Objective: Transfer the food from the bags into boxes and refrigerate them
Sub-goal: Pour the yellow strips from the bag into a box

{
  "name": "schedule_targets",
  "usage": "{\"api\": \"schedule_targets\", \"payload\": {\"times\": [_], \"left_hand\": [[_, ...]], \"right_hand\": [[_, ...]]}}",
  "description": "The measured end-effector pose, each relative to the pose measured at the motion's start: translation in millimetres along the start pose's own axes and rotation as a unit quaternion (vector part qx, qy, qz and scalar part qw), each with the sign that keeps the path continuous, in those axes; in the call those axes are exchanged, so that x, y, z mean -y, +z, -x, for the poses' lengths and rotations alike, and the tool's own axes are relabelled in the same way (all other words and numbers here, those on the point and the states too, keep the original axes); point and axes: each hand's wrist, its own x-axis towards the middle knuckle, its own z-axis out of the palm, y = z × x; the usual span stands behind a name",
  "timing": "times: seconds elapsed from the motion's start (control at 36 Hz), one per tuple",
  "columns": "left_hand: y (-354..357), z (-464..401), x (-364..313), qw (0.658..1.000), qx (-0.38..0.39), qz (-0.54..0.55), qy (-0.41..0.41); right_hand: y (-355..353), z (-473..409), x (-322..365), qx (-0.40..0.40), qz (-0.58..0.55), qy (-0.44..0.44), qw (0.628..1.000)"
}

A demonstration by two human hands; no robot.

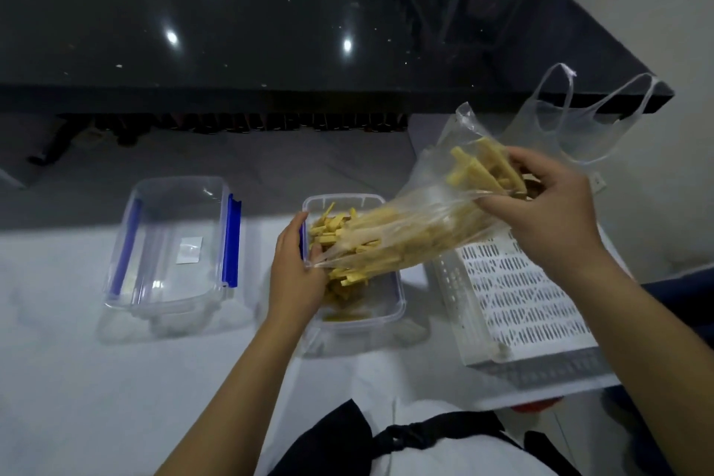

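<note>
I am gripping the limp, slippery bag (417, 213): right fingers (514, 201) clamping its base, left fingers (315, 253) seemingly pinching its mouth.

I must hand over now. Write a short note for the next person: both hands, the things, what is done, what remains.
Left hand: pinches the bag mouth at the middle box rim.
Right hand: holds the raised end of the clear bag.
Yellow sticks are partly in the box, many in the bag.
Blue-clipped box sits to the left.
Left: finish emptying, close, refrigerate.
</note>
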Motion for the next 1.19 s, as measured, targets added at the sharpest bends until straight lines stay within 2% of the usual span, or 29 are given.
{"api": "schedule_targets", "payload": {"times": [0.06, 0.14, 0.25, 0.36, 0.44, 0.5, 0.58, 0.69, 0.75, 0.83, 0.94, 1.06, 1.11, 1.19], "left_hand": [[0.2, 0.7, 1.8, 1.0, -0.004, 0.005, -0.009], [0.8, 2.3, 1.8, 0.999, -0.009, 0.018, -0.03], [3.6, 5.3, -1.9, 1.0, -0.006, 0.0, -0.003], [4.0, 8.1, -5.0, 0.999, -0.036, -0.031, 0.016], [3.0, 8.2, -10.8, 0.996, -0.03, -0.067, 0.058], [3.4, 10.1, -12.5, 0.997, -0.02, -0.059, 0.046], [3.6, 12.4, -12.0, 1.0, -0.008, -0.027, 0.015], [4.8, 17.1, -10.2, 1.0, -0.011, -0.009, 0.009], [6.3, 22.9, -9.4, 1.0, -0.025, -0.003, 0.006], [7.4, 30.7, -6.2, 1.0, -0.026, -0.014, 0.008], [8.3, 44.9, -3.9, 0.999, -0.02, -0.026, -0.002], [5.3, 64.8, -1.7, 0.999, 0.013, -0.037, -0.009], [0.6, 71.0, -0.3, 0.995, 0.028, -0.093, 0.031], [-5.8, 76.1, 0.9, 0.974, 0.039, -0.174, 0.142]], "right_hand": [[1.2, -1.3, -1.1, 0.012, 0.024, -0.018, 0.999], [1.4, -3.8, -4.6, 0.018, 0.017, 0.017, 1.0], [-3.4, -5.9, -0.5, 0.001, 0.031, -0.025, 0.999], [-2.5, -5.8, -12.5, 0.006, 0.035, 0.028, 0.999], [-8.2, -3.0, -6.3, -0.012, 0.031, 0.003, 0.999], [-7.1, -4.9, -9.3, -0.002, 0.045, 0.0, 0.999], [-3.4, -1.4, -14.3, 0.006, 0.049, 0.041, 0.998], [-7.7, 2.9, 0.0, 0.005, 0.05, -0.018, 0.999], [-4.0, 3.3, 1.1, 0.027, 0.076, -0.024, 0.996], [3.1, 8.5, -3.5, 0.076, 0.094, 0.022, 0.992], [-0.2, 10.8, 1.0, 0.044, 0.096, -0.013, 0.994], [-1.6, 3.7, 0.6, 0.04, 0.076, -0.001, 0.996], [-2.7, 3.2, -1.1, 0.039, 0.068, 0.004, 0.997], [-4.3, 4.9, -2.2, 0.035, 0.069, 0.006, 0.997]]}}
